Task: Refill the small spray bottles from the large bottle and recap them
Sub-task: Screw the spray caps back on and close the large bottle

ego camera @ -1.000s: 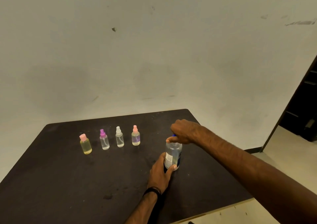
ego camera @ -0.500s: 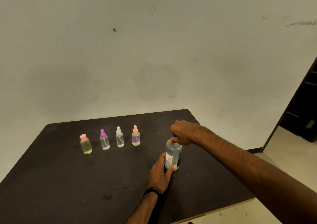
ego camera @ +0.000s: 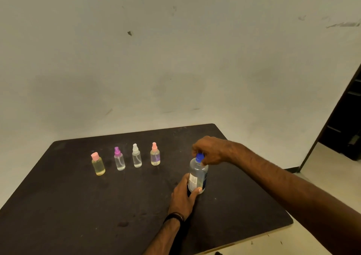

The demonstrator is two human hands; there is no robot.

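**Both hands on the large bottle, small ones capped in a row**

Nearest us, our left hand [ego camera: 183,194], a dark band at the wrist, wraps the lower body of the large clear plastic bottle [ego camera: 197,174], thumb across its white label. The bottle stands upright on the dark matte table [ego camera: 78,215], at about 3 o'clock from the row of small bottles. Our right hand [ego camera: 210,150] curls over its top, fingertips pinching the blue screw cap [ego camera: 199,156], which sits on the neck.

Farther out, at about 10 o'clock from the large bottle, four small bottles stand apart in a line: a yellowish bottle with a pink flat cap [ego camera: 98,164], a clear sprayer with a purple top [ego camera: 119,159], a clear sprayer with a white top [ego camera: 136,155], and a sprayer with a peach-pink top [ego camera: 155,154].
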